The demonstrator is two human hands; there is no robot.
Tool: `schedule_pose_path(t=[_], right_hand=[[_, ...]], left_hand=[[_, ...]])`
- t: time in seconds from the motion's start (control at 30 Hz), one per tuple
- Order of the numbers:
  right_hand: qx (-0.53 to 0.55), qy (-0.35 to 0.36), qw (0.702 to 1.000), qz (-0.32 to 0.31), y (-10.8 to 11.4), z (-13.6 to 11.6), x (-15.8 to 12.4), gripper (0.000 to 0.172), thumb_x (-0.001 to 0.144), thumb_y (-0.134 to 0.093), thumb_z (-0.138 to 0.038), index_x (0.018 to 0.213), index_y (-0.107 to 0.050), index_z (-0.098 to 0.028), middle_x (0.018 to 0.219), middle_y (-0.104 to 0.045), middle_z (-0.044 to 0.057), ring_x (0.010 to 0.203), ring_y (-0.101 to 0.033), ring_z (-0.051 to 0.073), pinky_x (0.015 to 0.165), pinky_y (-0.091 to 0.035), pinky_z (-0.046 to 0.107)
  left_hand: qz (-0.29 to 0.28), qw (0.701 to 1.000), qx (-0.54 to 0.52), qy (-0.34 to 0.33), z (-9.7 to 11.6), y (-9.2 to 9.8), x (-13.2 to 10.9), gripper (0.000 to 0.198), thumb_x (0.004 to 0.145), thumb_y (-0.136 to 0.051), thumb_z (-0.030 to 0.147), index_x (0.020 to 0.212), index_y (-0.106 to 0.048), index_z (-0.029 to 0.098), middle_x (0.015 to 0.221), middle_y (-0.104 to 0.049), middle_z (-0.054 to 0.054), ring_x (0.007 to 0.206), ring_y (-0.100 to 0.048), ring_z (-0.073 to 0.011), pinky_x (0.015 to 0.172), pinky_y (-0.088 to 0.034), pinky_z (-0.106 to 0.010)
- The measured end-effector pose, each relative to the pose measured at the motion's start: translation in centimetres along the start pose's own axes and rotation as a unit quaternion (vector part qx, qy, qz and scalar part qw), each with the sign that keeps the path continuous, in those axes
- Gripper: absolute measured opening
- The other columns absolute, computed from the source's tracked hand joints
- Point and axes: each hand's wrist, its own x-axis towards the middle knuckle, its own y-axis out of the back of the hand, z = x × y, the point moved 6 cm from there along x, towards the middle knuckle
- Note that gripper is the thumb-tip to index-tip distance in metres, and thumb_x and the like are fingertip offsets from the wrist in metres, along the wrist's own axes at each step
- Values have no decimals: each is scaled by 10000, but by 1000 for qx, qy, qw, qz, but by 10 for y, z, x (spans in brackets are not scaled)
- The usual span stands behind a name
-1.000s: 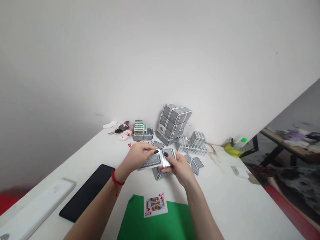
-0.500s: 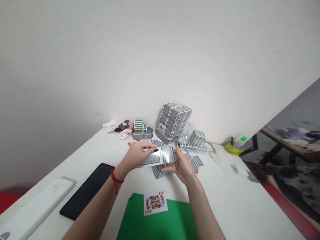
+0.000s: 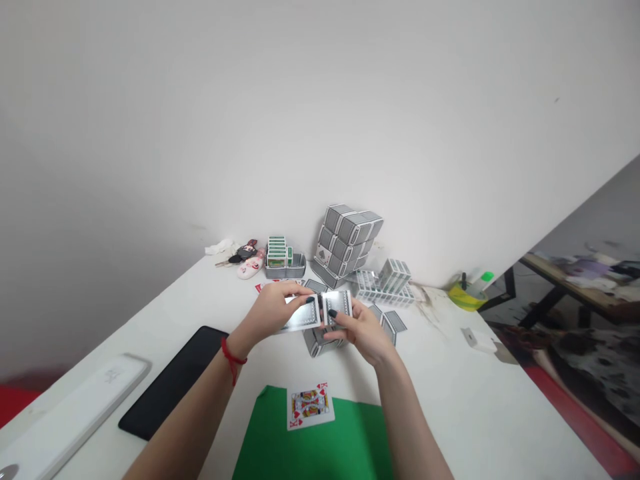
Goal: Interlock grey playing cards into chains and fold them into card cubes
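My left hand (image 3: 273, 311) and my right hand (image 3: 361, 328) meet above the white table (image 3: 470, 413), each pinching a grey-backed playing card. The left hand's card (image 3: 302, 317) lies flatter; the right hand's card (image 3: 338, 305) is tilted up beside it, edges touching. A red cord circles my left wrist. Under the hands lies a small pile of grey-backed cards (image 3: 320, 341). A king of hearts (image 3: 310, 406) lies face up on a green mat (image 3: 320, 447) in front of me.
A black phone (image 3: 173, 383) and a white flat device (image 3: 70, 417) lie at the left. At the wall stand a tall block built of cards (image 3: 347, 241), a lower card structure (image 3: 389, 283), a tray with card boxes (image 3: 283, 259), keys with charms (image 3: 245, 260).
My right hand opened slightly half a second ago, then closed again on its card and brought it back beside the left hand's card. The left hand barely moved.
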Motion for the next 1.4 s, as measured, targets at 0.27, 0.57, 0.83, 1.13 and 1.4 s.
schedule_pose_path(t=[0.27,0.57,0.83,1.13,1.4], right_hand=[[-7,61,989,136,54,-11,2,348,587,-763,-256,872,-595,-148,811,-683,35,699,-661,160,643,-582,299],[-51,58,984,160,63,-12,1,251,566,-740,-229,778,-641,-139,672,-668,9,595,-635,135,585,-597,271],[-104,39,978,175,66,0,7,240,576,-668,-191,812,-642,-153,611,-667,-13,513,-621,129,500,-562,229],[-189,-53,970,144,31,43,26,117,618,-511,-155,670,-615,-159,444,-594,-23,379,-564,128,360,-447,200],[-186,-73,971,129,31,54,32,111,597,-470,-180,509,-537,-171,392,-503,-43,302,-457,95,310,-404,202]], left_hand=[[86,990,74,84,-28,45,0,219,764,-532,291,853,-723,232,921,-716,-8,868,-621,-202,792,-461,-269],[91,985,107,102,-32,53,-1,220,755,-542,300,851,-727,230,923,-718,-9,878,-619,-213,802,-448,-285],[56,985,125,109,-28,47,-1,237,768,-518,275,883,-722,243,932,-716,25,841,-614,-174,794,-455,-254],[42,988,113,94,-37,39,0,245,786,-513,317,901,-714,236,961,-710,21,862,-614,-171,795,-464,-256],[24,990,108,87,-43,33,-1,270,776,-498,357,893,-709,236,980,-706,10,912,-618,-186,817,-463,-276]])
